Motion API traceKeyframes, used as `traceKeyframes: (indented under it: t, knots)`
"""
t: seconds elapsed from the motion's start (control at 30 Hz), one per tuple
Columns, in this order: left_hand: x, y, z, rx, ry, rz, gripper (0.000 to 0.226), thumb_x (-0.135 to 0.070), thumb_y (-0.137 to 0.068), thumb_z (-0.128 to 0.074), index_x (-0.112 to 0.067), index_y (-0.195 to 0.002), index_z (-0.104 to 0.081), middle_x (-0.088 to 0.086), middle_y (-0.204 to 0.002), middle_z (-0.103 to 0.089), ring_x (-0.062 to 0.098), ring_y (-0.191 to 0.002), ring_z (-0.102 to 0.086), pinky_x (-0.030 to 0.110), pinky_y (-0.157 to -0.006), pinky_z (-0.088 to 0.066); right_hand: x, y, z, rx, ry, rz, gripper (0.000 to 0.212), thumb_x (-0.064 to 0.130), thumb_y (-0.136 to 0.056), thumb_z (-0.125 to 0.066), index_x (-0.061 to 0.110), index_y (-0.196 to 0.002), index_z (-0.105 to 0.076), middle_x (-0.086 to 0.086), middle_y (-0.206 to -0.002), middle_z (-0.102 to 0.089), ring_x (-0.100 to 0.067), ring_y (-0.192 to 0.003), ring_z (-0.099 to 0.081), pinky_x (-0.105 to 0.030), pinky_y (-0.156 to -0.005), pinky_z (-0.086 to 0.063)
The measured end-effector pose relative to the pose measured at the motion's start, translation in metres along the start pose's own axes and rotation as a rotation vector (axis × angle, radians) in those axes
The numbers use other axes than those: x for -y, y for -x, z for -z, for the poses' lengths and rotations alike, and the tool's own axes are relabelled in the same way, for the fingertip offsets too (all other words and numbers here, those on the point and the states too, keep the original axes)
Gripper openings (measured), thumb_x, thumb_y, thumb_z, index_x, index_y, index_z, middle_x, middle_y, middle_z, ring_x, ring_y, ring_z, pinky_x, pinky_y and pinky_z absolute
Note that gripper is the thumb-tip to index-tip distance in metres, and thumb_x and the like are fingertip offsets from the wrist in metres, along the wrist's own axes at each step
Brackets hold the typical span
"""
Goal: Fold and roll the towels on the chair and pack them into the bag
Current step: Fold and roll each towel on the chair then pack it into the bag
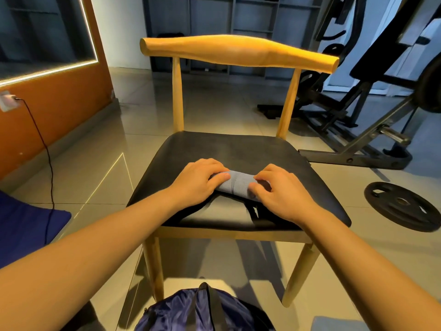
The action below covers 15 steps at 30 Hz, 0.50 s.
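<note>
Where the orange wall [59, 103] runs down the left side, one socket [7, 100] holds a plug. One black cable [45, 149] drops from it to the tiled floor, ending by a single blue mat [26, 230].

Right of that stands one wooden chair [238, 50] with a black seat, its backrest away from the person. One grey towel [238, 183] lies on the seat, toward the front and near the middle. It is rolled into a short tube. Its long axis runs left to right across the seat, slightly skewed: the left end points a little toward the backrest, the right end a little toward the front edge.

Two bare hands hold it, one at each end. The left hand [198, 180] covers the left end, fingers curved down over the top of the roll and the thumb tucked against its near side. The right hand [279, 194] sits on the right end, fingers bent and bunched, with fingertips and thumb pinching the cloth. Only the middle stretch of the roll shows between them.

Below the seat, at the bottom edge, one dark blue bag [181, 314] with a black strap sits on the floor. A patch of grey cloth [334, 324] shows at the lower right; I cannot tell what it is.

Further right, one black weight plate [403, 205] lies flat on the tiles, and one gym machine [358, 115] stands behind it.
</note>
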<state>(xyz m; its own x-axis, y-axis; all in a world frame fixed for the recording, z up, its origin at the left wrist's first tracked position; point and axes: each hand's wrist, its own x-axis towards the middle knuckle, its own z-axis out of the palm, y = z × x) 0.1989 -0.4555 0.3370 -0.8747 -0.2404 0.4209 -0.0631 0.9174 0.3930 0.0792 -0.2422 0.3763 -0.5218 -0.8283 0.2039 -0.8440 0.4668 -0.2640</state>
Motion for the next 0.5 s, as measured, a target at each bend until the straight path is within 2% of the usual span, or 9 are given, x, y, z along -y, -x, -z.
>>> traceKeyframes:
  t: [0.1, 0.23, 0.37, 0.5]
  knots:
    - [-0.003, -0.013, 0.000, 0.124, -0.003, 0.111, 0.036, -0.044, -0.107, -0.040, -0.027, -0.120, -0.069, -0.004, -0.124, -0.064, 0.017, -0.113, -0.057, 0.045, -0.103, -0.045, -0.001, -0.006, -0.005, 0.018, 0.050, -0.011, 0.036, 0.045, -0.101, -0.047, 0.018, -0.094, -0.071, 0.000, -0.111, -0.059, -0.023, -0.098, -0.056, -0.043, -0.088, -0.047]
    - [-0.002, -0.024, -0.001, 0.216, -0.127, 0.116, 0.037, -0.041, -0.109, -0.030, -0.029, -0.106, -0.065, -0.001, -0.106, -0.061, 0.020, -0.099, -0.053, 0.048, -0.094, -0.046, -0.008, -0.013, -0.018, -0.009, 0.018, -0.065, 0.046, 0.041, -0.106, -0.033, 0.018, -0.078, -0.061, -0.002, -0.103, -0.060, -0.027, -0.096, -0.055, -0.044, -0.084, -0.047]
    - [-0.005, -0.035, -0.002, 0.226, -0.161, 0.119, 0.037, -0.045, -0.108, -0.030, -0.024, -0.109, -0.060, 0.001, -0.109, -0.060, 0.023, -0.097, -0.052, 0.049, -0.092, -0.045, -0.014, -0.019, -0.023, -0.017, 0.033, -0.100, 0.045, 0.038, -0.108, -0.024, 0.019, -0.086, -0.058, -0.003, -0.100, -0.059, -0.027, -0.094, -0.053, -0.044, -0.082, -0.046]
    - [-0.005, -0.054, 0.010, 0.394, -0.145, 0.180, 0.046, -0.052, -0.105, -0.031, -0.020, -0.119, -0.061, 0.001, -0.119, -0.064, 0.023, -0.106, -0.055, 0.050, -0.100, -0.044, -0.015, -0.023, -0.023, -0.021, 0.002, -0.147, 0.040, 0.034, -0.109, -0.024, 0.020, -0.096, -0.058, -0.004, -0.104, -0.058, -0.027, -0.096, -0.052, -0.042, -0.085, -0.043]
